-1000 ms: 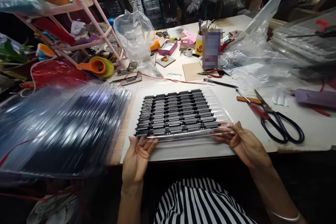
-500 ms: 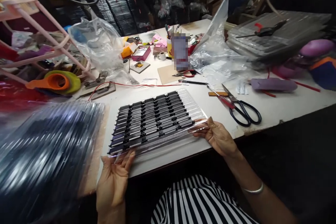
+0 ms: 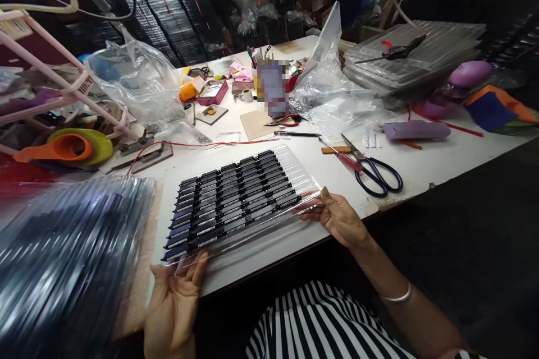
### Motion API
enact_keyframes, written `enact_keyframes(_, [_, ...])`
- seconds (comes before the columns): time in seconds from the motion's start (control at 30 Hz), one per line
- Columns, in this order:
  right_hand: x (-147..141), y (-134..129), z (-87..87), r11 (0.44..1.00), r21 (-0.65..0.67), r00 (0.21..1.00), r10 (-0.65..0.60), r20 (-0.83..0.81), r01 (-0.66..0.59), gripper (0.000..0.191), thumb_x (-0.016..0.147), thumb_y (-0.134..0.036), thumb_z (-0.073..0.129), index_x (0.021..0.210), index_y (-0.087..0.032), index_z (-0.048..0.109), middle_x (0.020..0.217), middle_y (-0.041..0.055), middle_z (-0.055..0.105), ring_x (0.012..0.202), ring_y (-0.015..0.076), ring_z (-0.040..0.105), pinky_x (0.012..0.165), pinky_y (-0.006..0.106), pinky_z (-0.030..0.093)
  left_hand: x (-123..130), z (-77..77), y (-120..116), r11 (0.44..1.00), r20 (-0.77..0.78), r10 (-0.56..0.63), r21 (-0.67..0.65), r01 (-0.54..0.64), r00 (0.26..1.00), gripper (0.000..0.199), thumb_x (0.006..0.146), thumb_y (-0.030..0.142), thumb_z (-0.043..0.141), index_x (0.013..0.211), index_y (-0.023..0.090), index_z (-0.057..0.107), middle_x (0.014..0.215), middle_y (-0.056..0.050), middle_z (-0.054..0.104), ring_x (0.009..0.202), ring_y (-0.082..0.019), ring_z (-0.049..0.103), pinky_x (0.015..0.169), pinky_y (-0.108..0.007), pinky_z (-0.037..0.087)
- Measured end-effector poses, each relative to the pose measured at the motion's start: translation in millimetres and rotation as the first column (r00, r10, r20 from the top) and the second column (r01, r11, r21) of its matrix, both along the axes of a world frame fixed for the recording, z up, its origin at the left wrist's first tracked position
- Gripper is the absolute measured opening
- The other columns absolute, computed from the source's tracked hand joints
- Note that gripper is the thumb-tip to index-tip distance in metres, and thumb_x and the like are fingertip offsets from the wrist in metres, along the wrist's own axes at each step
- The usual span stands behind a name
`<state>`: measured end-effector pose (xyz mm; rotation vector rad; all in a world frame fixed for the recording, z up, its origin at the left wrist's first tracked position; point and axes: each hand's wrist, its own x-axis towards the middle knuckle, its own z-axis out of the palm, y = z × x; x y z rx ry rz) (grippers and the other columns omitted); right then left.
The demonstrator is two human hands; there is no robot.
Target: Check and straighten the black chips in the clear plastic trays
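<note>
A clear plastic tray (image 3: 301,176) carries rows of black comb-like parts (image 3: 231,193) with fine teeth, and the grooves at its right end hold none. My left hand (image 3: 179,291) grips the tray's near left corner, thumb on the rim and fingers underneath. At the near right corner, my right hand (image 3: 337,216) pinches the rim between thumb and fingers. The near edge is raised a little off the white table (image 3: 236,277).
Left of the tray is a stack of filled trays (image 3: 71,252). Scissors (image 3: 374,174) and a red-handled tool (image 3: 343,160) lie to the right. Behind are a pen (image 3: 297,134), pliers (image 3: 284,121), plastic bags (image 3: 135,78) and a pile of clear trays (image 3: 404,61). A pink rack (image 3: 63,90) stands left.
The whole scene has shifted left in view as the head turned slightly right. Both hands keep their hold on the tray, which stays in nearly the same place on the table.
</note>
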<state>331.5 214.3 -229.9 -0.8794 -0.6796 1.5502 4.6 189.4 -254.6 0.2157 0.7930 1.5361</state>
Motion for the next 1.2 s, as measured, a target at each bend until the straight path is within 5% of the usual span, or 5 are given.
enact_keyframes(0.3, [-23,-65,-6.6,0.935,-0.206,0.949,0.308,0.072,-0.288,0.047,0.086,-0.053,0.051,0.100,-0.011,0.063,0.081,0.0138,0.072,0.066,0.0204,0.069,0.046,0.024,0.048,37,49.9,4,0.965,-0.134,0.238,-0.081,-0.250,0.962,0.053,0.088,0.020,0.042,0.136,0.000,0.034,0.140,-0.024,0.043,0.130,-0.026,0.042,0.109,-0.045,0.028])
enact_keyframes(0.5, [-28,-72,0.4,0.766,-0.334,0.606,0.640,0.472,-0.549,0.050,0.087,-0.057,0.044,0.068,-0.014,0.061,0.062,0.0048,0.064,0.055,0.0133,0.060,0.049,0.022,0.044,58,49.2,9,0.875,-0.293,0.453,-0.034,-0.483,0.842,0.028,0.085,0.019,0.051,0.111,0.014,0.061,0.143,-0.010,0.044,0.131,-0.020,0.040,0.109,-0.032,0.034])
enact_keyframes(0.9, [36,53,-14.5,0.886,0.354,0.246,-0.287,0.926,-0.299,0.035,0.092,-0.036,0.043,0.117,-0.019,0.061,0.120,0.0114,0.062,0.112,0.0257,0.056,0.095,0.041,0.043,101,31.7,-49,0.948,-0.558,0.130,-0.172,-0.268,0.820,0.055,0.082,0.025,0.063,0.134,0.031,0.046,0.145,0.000,0.042,0.135,-0.018,0.034,0.111,-0.027,0.026])
enact_keyframes(1.1, [26,41,1.7,0.902,0.240,0.165,-0.192,0.967,-0.359,0.037,0.093,-0.036,0.038,0.114,-0.018,0.062,0.088,0.0090,0.071,0.081,0.0232,0.066,0.075,0.037,0.051,54,7.6,-24,0.990,-0.710,0.006,-0.095,-0.103,0.705,0.070,0.081,0.038,0.061,0.143,0.033,0.029,0.150,-0.004,0.033,0.137,-0.023,0.029,0.112,-0.039,0.025])
enact_keyframes(1.2, [19,3,13.3,0.826,0.076,0.261,0.088,0.961,-0.559,0.036,0.094,-0.037,0.040,0.120,-0.022,0.060,0.076,0.0023,0.070,0.071,0.0179,0.065,0.069,0.029,0.050,20,23.7,19,0.990,-0.894,-0.140,-0.124,0.063,0.426,0.069,0.083,0.045,0.054,0.144,0.026,0.029,0.144,-0.012,0.042,0.133,-0.027,0.038,0.109,-0.044,0.030])
